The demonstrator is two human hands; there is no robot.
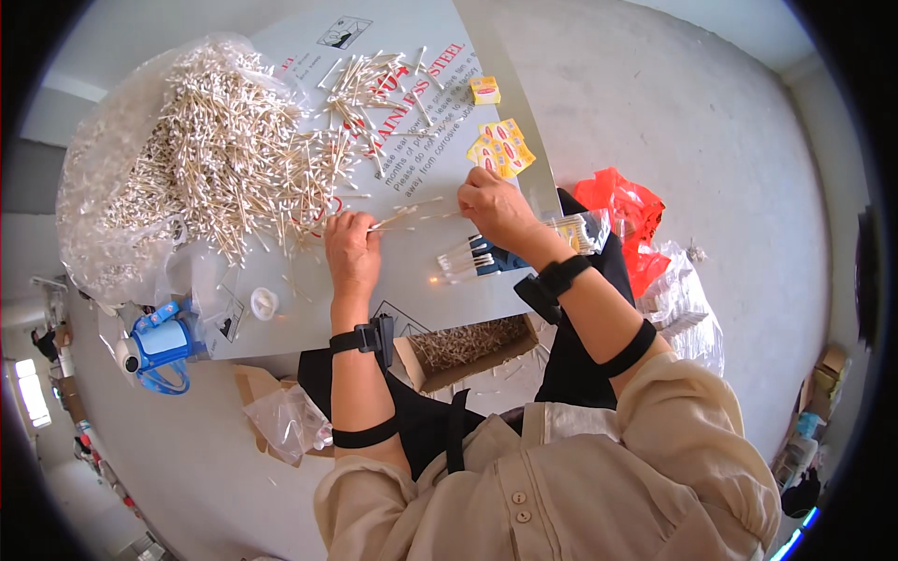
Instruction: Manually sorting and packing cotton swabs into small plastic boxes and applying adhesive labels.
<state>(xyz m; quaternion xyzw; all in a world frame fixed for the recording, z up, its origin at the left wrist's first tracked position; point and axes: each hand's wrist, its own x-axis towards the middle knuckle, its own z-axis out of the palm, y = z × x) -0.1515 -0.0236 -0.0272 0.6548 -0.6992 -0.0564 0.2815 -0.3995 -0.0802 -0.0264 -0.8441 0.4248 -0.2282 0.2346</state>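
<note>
Over the metal-topped table (412, 266), my left hand (353, 251) is closed in a pinch at a few cotton swabs (398, 221), whose ends stick out to its right. My right hand (500, 204) is also closed, its fingertips at the end of a thin cotton swab (440, 216). A huge heap of cotton swabs (220, 140) spills from a clear plastic bag (89, 187) at the left. Several swabs in a small row (463, 259) lie on a dark patch below my right hand. Yellow printed cards (501, 148) lie just beyond that hand.
A small yellow box (485, 90) stands at the far right of the table. Beside my right forearm is a clear pack of swabs (575, 232). A blue bottle (164, 341) sits at the left edge. Below are an open cardboard box (472, 351) and a red bag (622, 206).
</note>
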